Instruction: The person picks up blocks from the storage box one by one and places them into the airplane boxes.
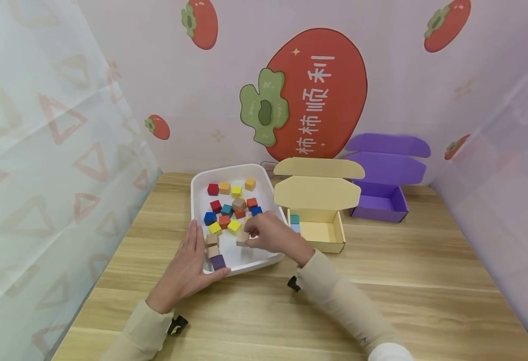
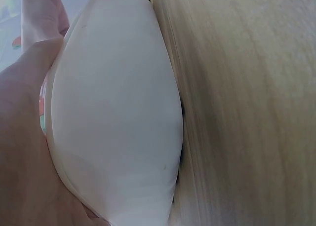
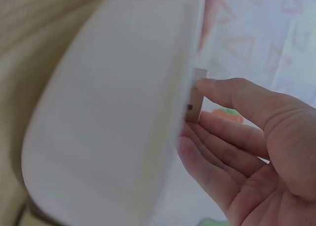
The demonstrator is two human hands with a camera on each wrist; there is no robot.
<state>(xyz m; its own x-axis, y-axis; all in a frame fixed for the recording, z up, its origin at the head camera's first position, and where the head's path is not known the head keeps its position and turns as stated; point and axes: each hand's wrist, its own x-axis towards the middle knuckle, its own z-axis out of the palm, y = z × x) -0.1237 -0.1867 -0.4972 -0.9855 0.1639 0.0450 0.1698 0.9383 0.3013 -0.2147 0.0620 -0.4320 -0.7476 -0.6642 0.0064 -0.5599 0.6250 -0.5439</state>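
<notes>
Wooden cube (image 1: 242,239) is pinched by right hand (image 1: 271,232); left hand (image 1: 188,266), fingers straight, touches tray (image 1: 242,257).

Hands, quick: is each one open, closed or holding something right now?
Left hand: open, resting against the white tray.
Right hand: holding a light wooden block between thumb and fingers.

White tray (image 1: 238,258) of blocks (image 1: 234,226), pinched wooden block (image 1: 242,239)

On the table (image 1: 254,316), the tray (image 1: 241,256) holds scattered cubes (image 1: 224,221), with the left hand (image 1: 188,265) at its near left corner and the right hand (image 1: 270,232) over its right side. Just right of the tray stands one box (image 1: 329,246); farther right, a second box (image 1: 381,214).
</notes>
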